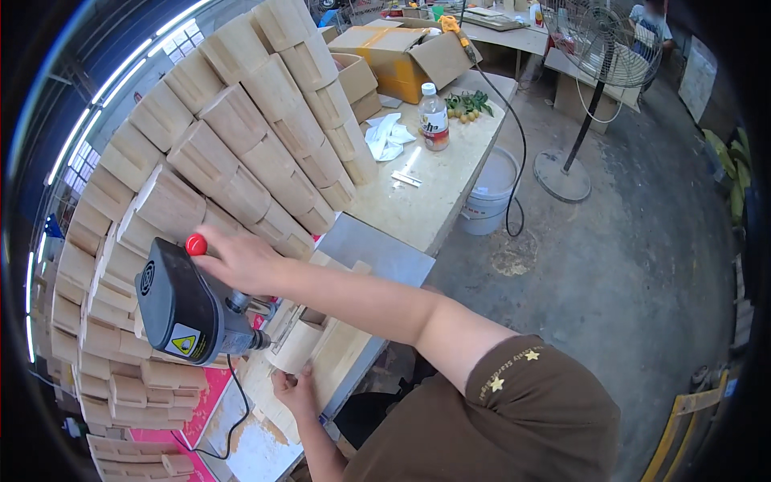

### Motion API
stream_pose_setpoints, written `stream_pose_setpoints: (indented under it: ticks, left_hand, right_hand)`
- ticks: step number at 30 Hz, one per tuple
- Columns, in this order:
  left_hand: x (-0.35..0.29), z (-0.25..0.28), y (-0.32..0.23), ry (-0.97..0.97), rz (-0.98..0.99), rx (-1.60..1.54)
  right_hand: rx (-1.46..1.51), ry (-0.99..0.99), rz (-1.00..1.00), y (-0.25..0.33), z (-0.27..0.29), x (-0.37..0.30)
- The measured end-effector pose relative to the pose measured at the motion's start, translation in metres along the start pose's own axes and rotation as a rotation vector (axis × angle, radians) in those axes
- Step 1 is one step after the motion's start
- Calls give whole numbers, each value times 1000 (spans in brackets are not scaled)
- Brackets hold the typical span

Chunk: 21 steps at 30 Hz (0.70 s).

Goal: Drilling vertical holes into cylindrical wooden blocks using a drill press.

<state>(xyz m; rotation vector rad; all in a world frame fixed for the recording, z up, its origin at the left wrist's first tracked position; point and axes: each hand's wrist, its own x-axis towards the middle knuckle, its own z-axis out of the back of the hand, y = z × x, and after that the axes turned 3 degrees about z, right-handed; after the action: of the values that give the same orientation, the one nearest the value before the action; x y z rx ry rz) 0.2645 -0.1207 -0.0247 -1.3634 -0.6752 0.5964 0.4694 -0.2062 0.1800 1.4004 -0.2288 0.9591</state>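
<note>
A bench drill press with a black housing stands on the worktable, its chuck and bit pointing at a pale, curved wooden block. My right hand is closed round the red ball knob of the drill press handle. Down by the near end of the block, my left hand grips it with fingers and thumb. The block lies against flat wooden boards on the table. Whether the bit touches the wood I cannot tell.
Tall stacks of similar wooden blocks rise behind and left of the drill. On the table's far part are a bottle, white tissue, fruit with leaves and cardboard boxes. A bucket and standing fan are right.
</note>
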Motion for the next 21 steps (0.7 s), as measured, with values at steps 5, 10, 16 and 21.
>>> stream_pose_setpoints:
  ticks: [5,10,16,21]
  left_hand:
    - [6,-2,-5,4,-162,248]
    - [13,5,-3,-32,-257,414]
    - [-14,39,-8,-81,-467,706]
    - [-57,97,-41,-95,-411,519]
  right_hand:
    - [-393,463,6,-85,18,-95]
    - [-531,601,117,-79,34,-123]
    - [-528,625,151,-78,27,-138]
    - [-616,564,175,-80,45,-146]
